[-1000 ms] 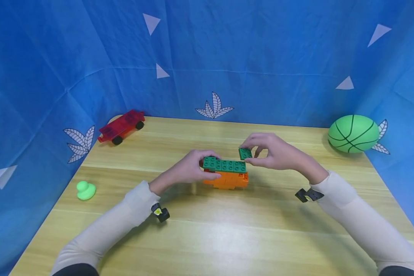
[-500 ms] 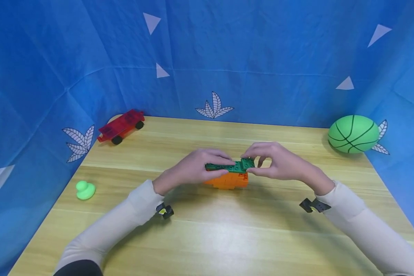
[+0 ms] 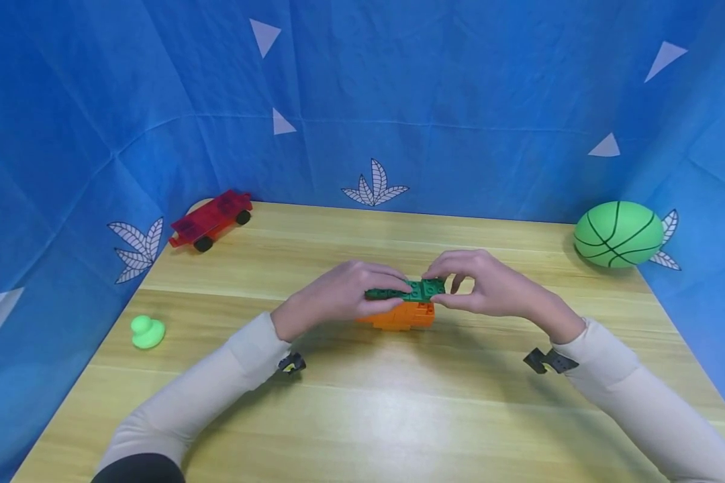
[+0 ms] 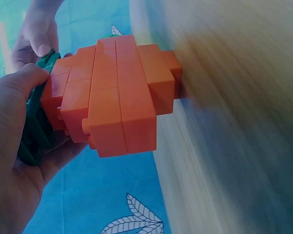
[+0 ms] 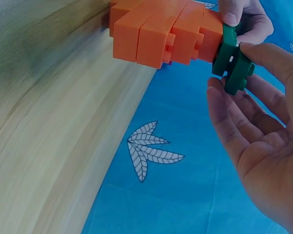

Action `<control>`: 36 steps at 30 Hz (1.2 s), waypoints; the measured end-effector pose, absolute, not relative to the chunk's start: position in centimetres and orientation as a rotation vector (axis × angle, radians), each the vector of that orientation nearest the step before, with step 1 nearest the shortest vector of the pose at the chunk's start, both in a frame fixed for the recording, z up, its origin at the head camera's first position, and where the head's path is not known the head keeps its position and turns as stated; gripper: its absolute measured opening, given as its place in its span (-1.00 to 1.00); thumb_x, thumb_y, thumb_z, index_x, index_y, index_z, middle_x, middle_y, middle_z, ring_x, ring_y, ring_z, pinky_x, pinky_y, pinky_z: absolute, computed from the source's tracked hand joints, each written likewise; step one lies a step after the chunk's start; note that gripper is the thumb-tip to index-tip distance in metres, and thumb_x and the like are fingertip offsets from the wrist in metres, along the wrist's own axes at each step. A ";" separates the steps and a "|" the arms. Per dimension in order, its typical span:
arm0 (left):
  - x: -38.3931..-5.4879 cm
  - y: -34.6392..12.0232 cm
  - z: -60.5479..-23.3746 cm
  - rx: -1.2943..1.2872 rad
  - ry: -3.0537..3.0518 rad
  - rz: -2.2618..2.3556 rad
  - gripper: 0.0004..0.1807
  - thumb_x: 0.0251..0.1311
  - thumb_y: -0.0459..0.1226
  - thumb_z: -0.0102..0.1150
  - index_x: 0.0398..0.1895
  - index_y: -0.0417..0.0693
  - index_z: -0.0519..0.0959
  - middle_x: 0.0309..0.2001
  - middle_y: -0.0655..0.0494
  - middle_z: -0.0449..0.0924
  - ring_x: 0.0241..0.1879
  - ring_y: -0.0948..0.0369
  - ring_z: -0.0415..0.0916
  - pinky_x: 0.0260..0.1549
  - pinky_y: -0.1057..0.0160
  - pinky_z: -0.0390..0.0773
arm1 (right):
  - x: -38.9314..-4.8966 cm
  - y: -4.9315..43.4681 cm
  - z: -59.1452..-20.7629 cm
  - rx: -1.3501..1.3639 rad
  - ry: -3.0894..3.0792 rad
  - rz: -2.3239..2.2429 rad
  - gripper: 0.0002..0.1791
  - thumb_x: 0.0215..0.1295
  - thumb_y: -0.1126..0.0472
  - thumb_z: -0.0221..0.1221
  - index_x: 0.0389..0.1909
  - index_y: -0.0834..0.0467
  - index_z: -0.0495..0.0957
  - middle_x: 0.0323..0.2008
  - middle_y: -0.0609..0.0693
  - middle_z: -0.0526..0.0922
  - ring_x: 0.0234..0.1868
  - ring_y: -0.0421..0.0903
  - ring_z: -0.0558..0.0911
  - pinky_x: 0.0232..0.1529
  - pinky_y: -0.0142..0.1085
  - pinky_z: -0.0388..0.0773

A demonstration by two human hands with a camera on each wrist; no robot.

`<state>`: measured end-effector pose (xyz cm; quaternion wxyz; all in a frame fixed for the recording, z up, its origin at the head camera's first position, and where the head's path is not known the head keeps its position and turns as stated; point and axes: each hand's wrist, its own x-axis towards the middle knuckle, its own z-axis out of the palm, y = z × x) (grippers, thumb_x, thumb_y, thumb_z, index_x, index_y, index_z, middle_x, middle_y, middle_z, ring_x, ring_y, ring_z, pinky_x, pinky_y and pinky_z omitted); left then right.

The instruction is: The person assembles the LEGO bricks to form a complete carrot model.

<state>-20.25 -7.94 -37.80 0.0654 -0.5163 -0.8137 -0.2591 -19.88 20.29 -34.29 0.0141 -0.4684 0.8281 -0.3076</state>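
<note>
An orange toy-brick build point(image 3: 401, 316), stepped and wider in the middle, stands on the wooden table with a row of green bricks point(image 4: 36, 114) along its top. My left hand point(image 3: 356, 295) grips the green row from the left, thumb in front and fingers behind, covering much of it. My right hand point(image 3: 483, 285) pinches a small green brick point(image 5: 240, 73) between thumb and fingers at the row's right end. In the right wrist view this brick sits on the outer face of the row, jutting a little past its end.
A red toy car point(image 3: 211, 220) stands at the table's back left corner. Nearer on the left is a light green rubber duck point(image 3: 148, 332). A green ball with black lines point(image 3: 619, 233) lies at the back right. Blue cloth point(image 3: 362, 80) hangs behind the table point(image 3: 387, 416).
My right hand has brought the small green brick down and left onto the right end of the row, where it now lies flatter. My left hand has slid right along the row.
</note>
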 end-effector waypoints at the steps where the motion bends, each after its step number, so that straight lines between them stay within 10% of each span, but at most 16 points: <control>1: -20.3 -8.0 -37.8 -1.559 -2.453 -0.791 -0.74 0.39 -0.18 0.27 0.05 0.01 0.75 0.04 0.10 0.78 -0.04 0.24 0.76 -0.11 0.53 0.63 | -19.9 20.2 -34.3 -1.458 2.578 -0.954 -0.70 0.21 0.32 0.44 -0.02 0.10 0.72 -0.07 -0.06 0.77 -0.17 -0.21 0.70 -0.32 -0.40 0.70; 36: -19.9 -8.4 -38.5 -1.513 -2.414 -0.738 -0.63 0.35 -0.08 0.33 0.17 0.08 0.69 0.14 0.12 0.72 0.10 0.23 0.69 0.09 0.32 0.66 | -19.4 19.8 -34.9 -1.389 2.621 -0.911 -0.65 0.28 0.22 0.42 0.07 0.10 0.68 -0.08 -0.10 0.71 -0.19 -0.24 0.62 -0.27 -0.37 0.70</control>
